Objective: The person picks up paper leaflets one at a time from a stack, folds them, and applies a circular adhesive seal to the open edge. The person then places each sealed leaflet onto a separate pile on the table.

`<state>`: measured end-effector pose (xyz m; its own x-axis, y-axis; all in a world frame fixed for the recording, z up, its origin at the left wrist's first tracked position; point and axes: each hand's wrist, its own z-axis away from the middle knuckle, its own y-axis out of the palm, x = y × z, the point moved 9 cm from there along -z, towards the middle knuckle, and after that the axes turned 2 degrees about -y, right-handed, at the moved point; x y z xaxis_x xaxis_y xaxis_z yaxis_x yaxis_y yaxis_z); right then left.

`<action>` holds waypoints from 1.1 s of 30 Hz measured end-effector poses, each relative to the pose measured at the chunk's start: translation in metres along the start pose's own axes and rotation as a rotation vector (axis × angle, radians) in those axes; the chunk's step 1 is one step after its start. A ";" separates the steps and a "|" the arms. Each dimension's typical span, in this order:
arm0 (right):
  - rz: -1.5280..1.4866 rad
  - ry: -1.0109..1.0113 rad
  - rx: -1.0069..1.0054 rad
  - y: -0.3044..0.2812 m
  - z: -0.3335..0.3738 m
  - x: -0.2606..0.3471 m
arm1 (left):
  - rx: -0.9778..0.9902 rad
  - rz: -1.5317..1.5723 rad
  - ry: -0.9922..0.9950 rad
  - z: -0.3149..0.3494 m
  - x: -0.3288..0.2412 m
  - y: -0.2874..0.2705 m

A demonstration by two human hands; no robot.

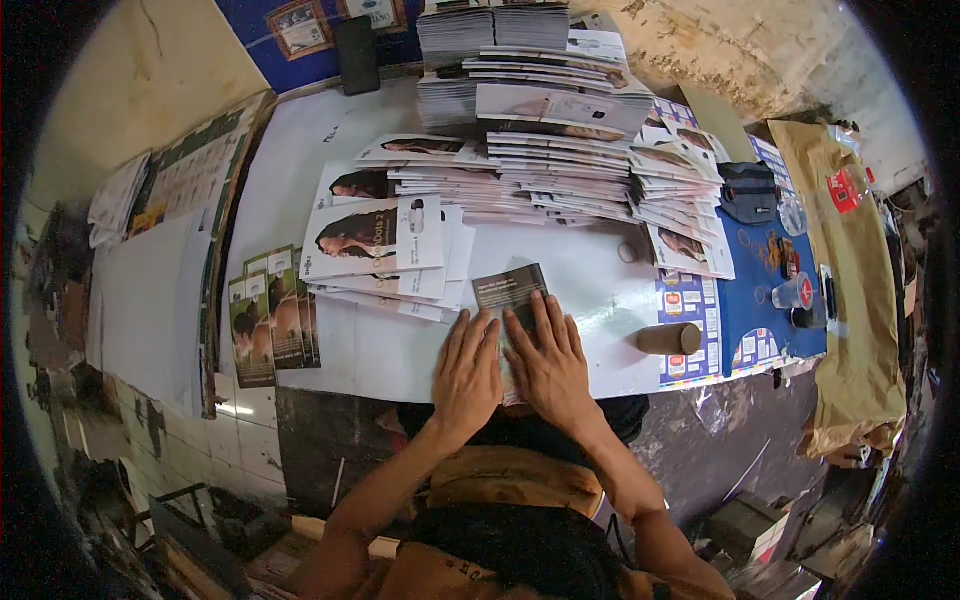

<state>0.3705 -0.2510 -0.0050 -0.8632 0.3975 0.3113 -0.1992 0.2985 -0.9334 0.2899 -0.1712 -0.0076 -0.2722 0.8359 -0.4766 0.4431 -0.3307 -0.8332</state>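
Note:
A dark brown printed leaflet (pixel 508 287) lies near the front edge of the white table, partly hidden under my hands. My right hand (pixel 547 358) lies flat on it, fingers stretched out toward its upper part. Along the leaflet's left side rests my left hand (pixel 469 368), fingers straight and palm down. To the left of my hands is a loose pile of white leaflets (pixel 380 235) with a picture of a long-haired person. Several folded green and brown leaflets (pixel 254 330) overlap at the table's left front.
Tall stacks of folded prints (pixel 560 165) fill the back of the table. A brown cylinder (pixel 669 340) lies at the right, near a rubber band (pixel 627 252). Farther right are a dark pouch (pixel 748 192), a plastic cup (pixel 795 292) and brown paper (pixel 850 330). A phone (pixel 357 55) stands behind.

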 end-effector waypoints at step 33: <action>-0.024 -0.240 -0.047 -0.035 -0.087 -0.070 | 0.051 -0.182 0.017 -0.007 -0.014 0.004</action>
<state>0.4779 -0.2139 0.0212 -0.9452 0.1737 0.2764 -0.2039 0.3473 -0.9153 0.3015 -0.1813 -0.0022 -0.3291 0.8911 -0.3126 0.3439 -0.1952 -0.9185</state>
